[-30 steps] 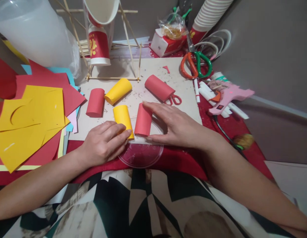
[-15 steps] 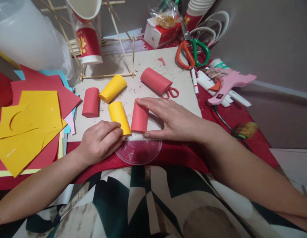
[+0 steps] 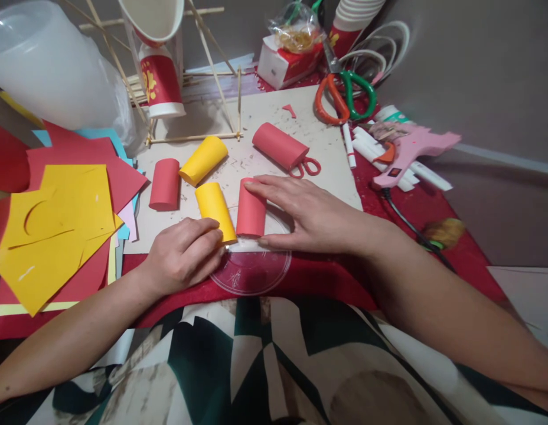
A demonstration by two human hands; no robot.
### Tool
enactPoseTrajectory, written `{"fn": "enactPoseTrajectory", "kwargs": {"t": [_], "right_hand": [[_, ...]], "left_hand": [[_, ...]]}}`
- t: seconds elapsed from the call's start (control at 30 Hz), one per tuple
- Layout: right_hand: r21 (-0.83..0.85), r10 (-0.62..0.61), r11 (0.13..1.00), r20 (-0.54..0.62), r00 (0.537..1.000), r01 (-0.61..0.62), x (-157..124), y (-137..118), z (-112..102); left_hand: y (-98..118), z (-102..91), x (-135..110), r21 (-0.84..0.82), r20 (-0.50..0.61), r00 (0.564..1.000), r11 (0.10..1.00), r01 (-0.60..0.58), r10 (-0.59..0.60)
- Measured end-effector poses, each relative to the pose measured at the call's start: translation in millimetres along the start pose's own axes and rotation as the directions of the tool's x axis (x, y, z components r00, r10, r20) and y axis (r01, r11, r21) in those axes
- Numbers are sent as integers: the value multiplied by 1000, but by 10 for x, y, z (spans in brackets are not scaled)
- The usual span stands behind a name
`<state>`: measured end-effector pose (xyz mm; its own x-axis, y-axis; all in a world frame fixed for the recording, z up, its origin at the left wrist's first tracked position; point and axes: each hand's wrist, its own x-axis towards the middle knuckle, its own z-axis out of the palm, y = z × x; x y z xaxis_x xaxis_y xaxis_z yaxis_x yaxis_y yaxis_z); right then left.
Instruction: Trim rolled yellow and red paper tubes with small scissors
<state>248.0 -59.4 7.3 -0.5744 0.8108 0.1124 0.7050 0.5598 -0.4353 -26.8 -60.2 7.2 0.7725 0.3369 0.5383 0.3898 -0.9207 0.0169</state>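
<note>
Between the thumb and fingers of my right hand is a red paper tube, gripped near its top and bottom edges. My left hand has curled fingers on the lower end of a yellow paper tube; its thumb is hidden. The two held tubes lie side by side over a clear round plastic lid, their lower ends almost meeting. Farther back lie another red tube, another yellow tube and a third red tube, with small red scissor handles beside it.
Coloured paper sheets are piled at left. A stick frame with paper cups stands behind. To the right are large scissors, white glue sticks or markers and a pink glue gun with its cord.
The whole view has shifted slightly. Both hands keep their hold on the same two tubes, which have hardly moved.
</note>
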Motion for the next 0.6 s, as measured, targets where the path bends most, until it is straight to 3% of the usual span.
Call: {"fn": "enactPoseTrajectory", "kwargs": {"t": [0.37,0.43,0.5,0.6], "right_hand": [[24,20,1000,-6,1000,-20,-23,-21,-93],[66,14,998,-107,994,-7,-22,-14,-131],[103,39,995,-279,959,-11,6,34,-144],[85,164,986,-517,840,-140,102,189,-102]], "left_hand": [[-12,0,-47,1,-16,1000,1000,18,-18],[-11,4,-58,9,-27,999,1000,20,-20],[-11,2,-64,16,-39,999,1000,25,-24],[-13,-15,-65,26,-45,999,999,22,-21]]}}
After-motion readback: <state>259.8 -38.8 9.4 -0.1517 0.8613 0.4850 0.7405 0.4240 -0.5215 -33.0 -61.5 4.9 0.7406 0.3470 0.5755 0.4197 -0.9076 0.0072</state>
